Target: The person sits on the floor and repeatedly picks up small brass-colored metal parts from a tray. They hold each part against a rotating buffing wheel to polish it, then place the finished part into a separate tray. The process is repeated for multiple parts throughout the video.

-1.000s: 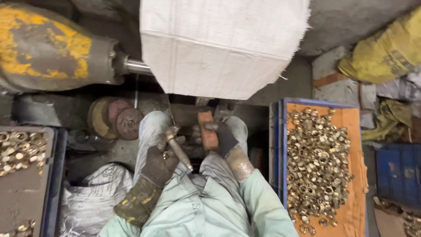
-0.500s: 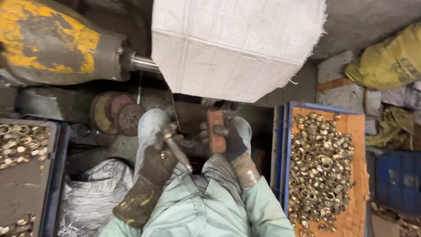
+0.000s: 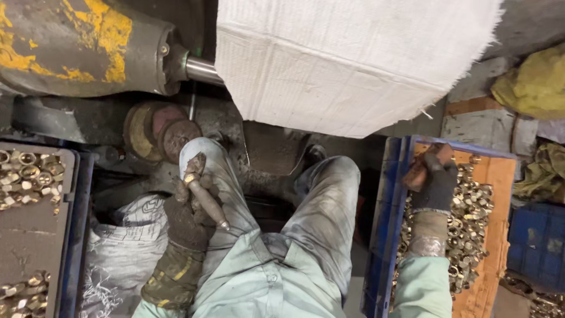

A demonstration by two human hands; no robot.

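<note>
The grimy tapered tool (image 3: 206,197), tipped with a brass ring at its upper end, lies slanted across the person's left thigh, gripped around its middle by the gloved left hand (image 3: 188,221). The right hand (image 3: 434,185), also in a dark glove, is closed around a reddish-brown block (image 3: 421,169) and held over the near end of the blue crate (image 3: 385,235) lined in orange. That crate is heaped with small brass nuts (image 3: 468,235) and stands just beside the right knee. On the other side, a grey tray (image 3: 35,235) holds 2 clusters of similar brass pieces, 1 at the top, 1 at the bottom. A white woven sack (image 3: 126,253) sits between this tray and the left leg. Ahead of the knees hangs a big white cloth wheel (image 3: 347,65) on a steel shaft from a yellow-stained motor housing (image 3: 76,47), hiding the floor behind it.
</note>
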